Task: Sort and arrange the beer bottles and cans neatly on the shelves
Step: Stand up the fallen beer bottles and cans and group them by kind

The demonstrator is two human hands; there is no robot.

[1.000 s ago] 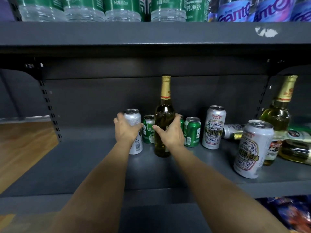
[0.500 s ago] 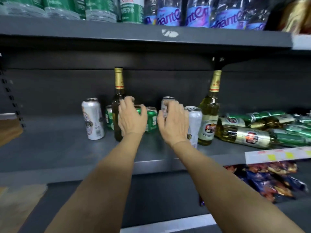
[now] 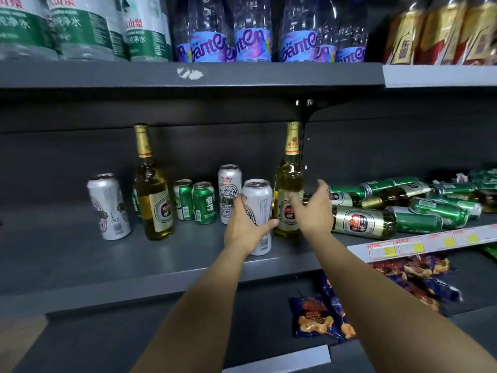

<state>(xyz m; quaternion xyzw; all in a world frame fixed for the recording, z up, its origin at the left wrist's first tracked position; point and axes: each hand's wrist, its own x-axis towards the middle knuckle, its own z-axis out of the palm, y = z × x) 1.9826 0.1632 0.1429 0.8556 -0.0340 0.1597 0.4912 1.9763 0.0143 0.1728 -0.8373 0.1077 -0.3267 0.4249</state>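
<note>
Mid-sort: left hand (image 3: 246, 232) wrapped round white can (image 3: 258, 211) near shelf (image 3: 134, 267) front edge; right hand (image 3: 313, 208) spread, empty, seemingly nearing upright bottle (image 3: 289, 184). Next: grip bottle low, keep vertical.

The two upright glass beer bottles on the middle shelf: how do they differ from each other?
The left bottle stands free, untouched, between a white can and green cans. The right bottle stands beside the right hand, whose fingers are spread just in front of it, and next to the lying bottles. The left bottle's glass looks darker and the right bottle's paler. Both have gold foil necks and similar labels.
</note>
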